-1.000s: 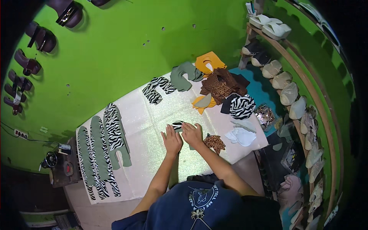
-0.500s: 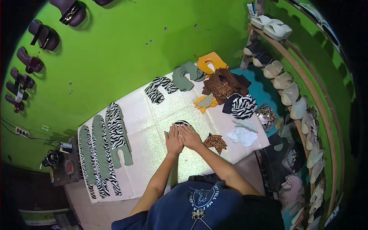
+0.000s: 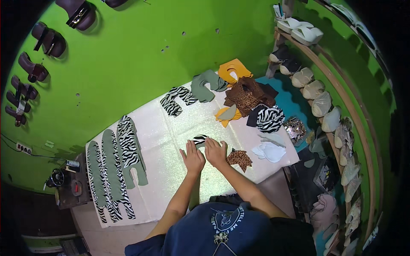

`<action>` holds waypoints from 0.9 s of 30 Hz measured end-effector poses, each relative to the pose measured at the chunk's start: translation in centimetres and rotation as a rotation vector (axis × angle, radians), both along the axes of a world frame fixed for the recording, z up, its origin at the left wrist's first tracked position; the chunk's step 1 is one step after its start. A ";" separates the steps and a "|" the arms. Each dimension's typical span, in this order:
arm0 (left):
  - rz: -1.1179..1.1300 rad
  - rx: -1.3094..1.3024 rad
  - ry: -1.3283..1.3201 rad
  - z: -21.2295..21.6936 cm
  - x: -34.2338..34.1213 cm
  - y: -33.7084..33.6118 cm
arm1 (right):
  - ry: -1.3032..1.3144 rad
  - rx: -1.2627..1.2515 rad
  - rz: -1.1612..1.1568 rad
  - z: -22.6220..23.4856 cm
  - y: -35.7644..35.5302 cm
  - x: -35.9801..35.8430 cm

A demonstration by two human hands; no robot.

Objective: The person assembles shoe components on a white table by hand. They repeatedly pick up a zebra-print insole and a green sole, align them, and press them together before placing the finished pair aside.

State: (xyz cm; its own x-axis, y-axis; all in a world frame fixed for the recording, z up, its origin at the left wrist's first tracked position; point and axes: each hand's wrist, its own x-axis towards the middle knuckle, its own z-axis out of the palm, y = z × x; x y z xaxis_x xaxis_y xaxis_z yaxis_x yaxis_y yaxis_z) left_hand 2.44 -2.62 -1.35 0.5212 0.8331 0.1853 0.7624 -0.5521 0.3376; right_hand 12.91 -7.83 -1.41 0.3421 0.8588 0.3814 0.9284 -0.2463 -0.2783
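A small curved zebra-print piece (image 3: 199, 139) with a grey-green part lies flat on the white table cover, just beyond my hands. My left hand (image 3: 193, 160) rests on its near left side with the fingers stretched out. On its right edge lies my right hand (image 3: 216, 152), its fingers a little bent and apart; part of the piece is hidden beneath the hands. Close to my right wrist is a leopard-print scrap (image 3: 239, 159) with pointed edges. Farther off to the left, rows of grey-green and zebra-print cut pieces (image 3: 127, 138) overlap one another.
Along the table's far side are a zebra-print U-shaped piece (image 3: 173, 102), green pieces (image 3: 205, 83), yellow pieces (image 3: 237, 68) and brown leopard-print pieces (image 3: 247, 96). White scraps (image 3: 270, 151) lie at the right. A wooden rack (image 3: 333, 68) with shoes stands at the right.
My hands have moved apart, the right one shifting slightly right and its fingers bending. More of the zebra-print piece shows between and beyond them.
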 end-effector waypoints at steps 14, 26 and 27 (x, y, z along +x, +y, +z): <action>-0.134 0.056 -0.093 0.2 -0.2 0.0 | 0.075 -0.111 0.236 0.6 0.4 0.1; -0.115 0.051 -0.050 -0.1 0.1 0.0 | -0.002 -0.145 0.189 1.1 1.9 0.3; -0.099 0.041 -0.039 0.1 0.2 -0.2 | 0.010 -0.144 0.184 1.0 1.9 0.3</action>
State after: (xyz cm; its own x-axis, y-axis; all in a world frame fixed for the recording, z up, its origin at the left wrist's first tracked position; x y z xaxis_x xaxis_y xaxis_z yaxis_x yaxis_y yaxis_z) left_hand 2.66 -2.80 -1.20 0.5923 0.7692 0.2399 0.6900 -0.6379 0.3420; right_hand 13.23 -5.97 -0.43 0.1782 0.9523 0.2479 0.9587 -0.1113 -0.2618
